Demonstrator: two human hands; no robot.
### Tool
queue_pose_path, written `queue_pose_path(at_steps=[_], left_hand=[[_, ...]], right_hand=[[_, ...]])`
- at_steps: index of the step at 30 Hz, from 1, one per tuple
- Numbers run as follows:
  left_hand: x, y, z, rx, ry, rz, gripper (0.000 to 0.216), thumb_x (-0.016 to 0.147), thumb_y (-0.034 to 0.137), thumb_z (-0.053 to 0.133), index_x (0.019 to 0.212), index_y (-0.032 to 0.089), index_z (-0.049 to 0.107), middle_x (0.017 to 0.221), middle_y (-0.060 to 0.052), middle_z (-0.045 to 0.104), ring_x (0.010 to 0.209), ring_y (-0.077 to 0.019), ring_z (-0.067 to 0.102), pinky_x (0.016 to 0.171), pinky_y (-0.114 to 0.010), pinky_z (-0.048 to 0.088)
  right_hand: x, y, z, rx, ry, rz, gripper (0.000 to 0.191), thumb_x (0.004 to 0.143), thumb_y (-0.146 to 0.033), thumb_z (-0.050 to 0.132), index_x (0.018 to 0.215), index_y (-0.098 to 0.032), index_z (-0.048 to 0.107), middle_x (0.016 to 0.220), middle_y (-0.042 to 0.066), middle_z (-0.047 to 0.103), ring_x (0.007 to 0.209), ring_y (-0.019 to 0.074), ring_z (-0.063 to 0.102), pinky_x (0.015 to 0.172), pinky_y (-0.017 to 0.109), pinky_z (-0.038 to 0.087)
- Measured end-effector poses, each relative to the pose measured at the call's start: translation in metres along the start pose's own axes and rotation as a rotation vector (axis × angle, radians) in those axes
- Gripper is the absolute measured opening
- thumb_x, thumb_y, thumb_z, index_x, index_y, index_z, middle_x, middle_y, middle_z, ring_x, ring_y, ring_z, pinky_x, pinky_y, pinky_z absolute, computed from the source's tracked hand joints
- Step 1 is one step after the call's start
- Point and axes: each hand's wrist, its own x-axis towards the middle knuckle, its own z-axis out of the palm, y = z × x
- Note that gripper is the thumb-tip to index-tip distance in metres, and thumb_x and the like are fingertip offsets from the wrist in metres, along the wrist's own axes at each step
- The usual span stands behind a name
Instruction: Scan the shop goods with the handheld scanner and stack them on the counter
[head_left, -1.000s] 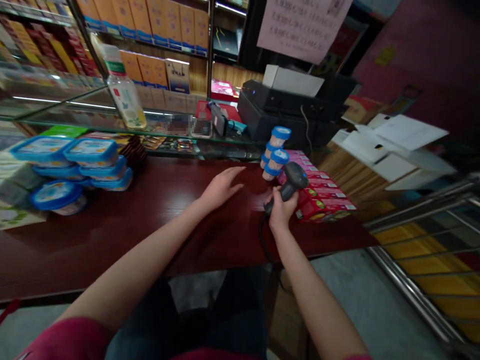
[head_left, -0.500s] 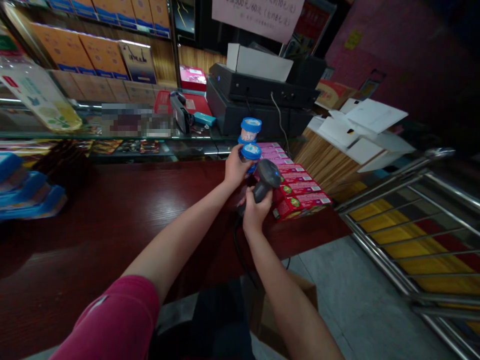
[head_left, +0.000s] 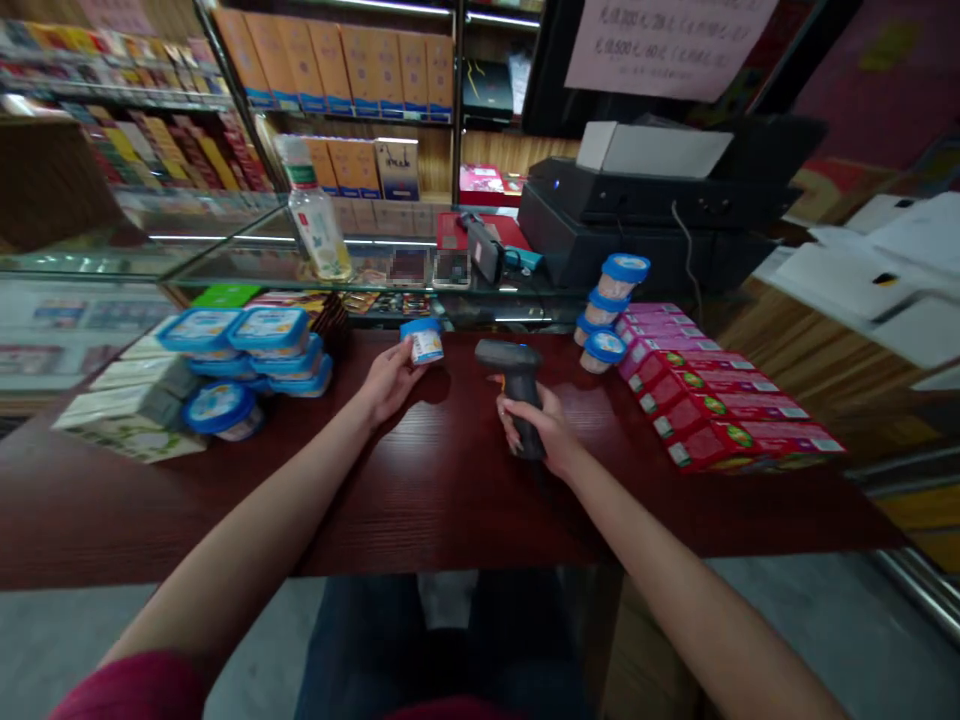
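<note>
My left hand is closed on a small blue-lidded tub, tilted on its side just above the wooden counter. In my right hand is a dark barcode scanner, its fingers wrapped round the handle and its head turned toward the tub. A gap separates scanner and tub. To the right stand more blue-lidded tubs, some stacked, with one tub in front. At the left are stacked rectangular blue-lidded containers and a round blue-lidded tub.
Red boxes and purple boxes line the right side. Pale cartons lie at the left. Behind, a glass display case bears a bottle; black equipment stands at the back right.
My view has swung left. My left hand has moved left, away from the right-hand tubs, and now holds a tub. The scanner has come away from the red boxes and points left.
</note>
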Motion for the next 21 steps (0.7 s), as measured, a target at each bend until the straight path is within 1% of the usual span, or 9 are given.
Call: queue_pose_path(at_steps=[1,3,5,7,10,12,17,21], left_hand=[[-0.001,0.004,-0.011,0.0,0.027,0.022,0.031,0.095,0.047,0.075,0.104,0.018,0.07,0.112,-0.01,0.078,0.107,-0.0165,0.074,0.106,-0.033,0.056],[0.001,0.007,-0.025,0.018,0.078,0.085,0.036,0.093,0.053,0.074,0.104,0.019,0.069,0.113,-0.009,0.078,0.11,-0.0175,0.074,0.105,-0.034,0.056],[0.004,0.007,-0.031,0.038,0.127,0.161,0.041,0.091,0.057,0.075,0.104,0.019,0.068,0.115,-0.01,0.078,0.113,-0.0188,0.073,0.104,-0.034,0.056],[0.007,0.005,-0.033,0.052,0.183,0.234,0.044,0.087,0.057,0.079,0.106,0.018,0.068,0.117,-0.01,0.077,0.115,-0.0206,0.073,0.103,-0.035,0.057],[0.01,-0.001,-0.033,0.078,0.271,0.303,0.05,0.081,0.051,0.085,0.113,0.017,0.068,0.119,-0.012,0.076,0.115,-0.0238,0.073,0.102,-0.037,0.057],[0.01,-0.003,-0.031,0.114,0.297,0.318,0.055,0.078,0.047,0.087,0.119,0.017,0.067,0.119,-0.012,0.077,0.116,-0.0254,0.073,0.104,-0.039,0.057],[0.008,-0.005,-0.028,0.209,0.288,0.321,0.06,0.078,0.043,0.088,0.125,0.015,0.065,0.118,-0.013,0.077,0.118,-0.0284,0.073,0.105,-0.041,0.057],[0.007,-0.005,-0.026,0.223,0.265,0.335,0.055,0.081,0.038,0.086,0.125,0.014,0.065,0.12,-0.015,0.077,0.12,-0.0301,0.073,0.107,-0.045,0.057]], right_hand=[[0.007,0.003,0.013,0.0,-0.042,0.003,0.048,0.077,-0.036,0.083,0.116,-0.019,0.063,0.071,-0.006,0.064,0.04,0.0076,0.05,0.036,0.021,0.043],[0.02,0.01,0.037,0.013,-0.087,-0.009,0.046,0.077,-0.037,0.084,0.115,-0.019,0.063,0.07,-0.006,0.064,0.039,0.0072,0.05,0.036,0.021,0.043],[0.028,0.019,0.056,0.031,-0.087,-0.03,0.047,0.077,-0.037,0.084,0.115,-0.02,0.063,0.071,-0.007,0.063,0.039,0.0068,0.049,0.035,0.021,0.042],[0.031,0.027,0.067,0.023,-0.065,-0.049,0.047,0.077,-0.037,0.084,0.115,-0.02,0.063,0.072,-0.007,0.063,0.039,0.0069,0.049,0.036,0.022,0.043],[0.029,0.033,0.069,-0.021,-0.047,-0.061,0.046,0.076,-0.036,0.085,0.114,-0.02,0.064,0.074,-0.006,0.063,0.041,0.0072,0.051,0.036,0.022,0.044],[0.027,0.034,0.066,-0.031,-0.045,-0.063,0.045,0.077,-0.036,0.084,0.113,-0.021,0.064,0.074,-0.006,0.063,0.04,0.0074,0.05,0.036,0.023,0.044],[0.026,0.036,0.063,-0.049,-0.059,-0.042,0.042,0.078,-0.039,0.083,0.11,-0.022,0.061,0.069,-0.007,0.061,0.039,0.0079,0.049,0.036,0.023,0.044],[0.026,0.036,0.064,-0.059,-0.067,-0.043,0.042,0.077,-0.04,0.083,0.108,-0.022,0.06,0.067,-0.007,0.061,0.038,0.0083,0.049,0.035,0.023,0.043]])
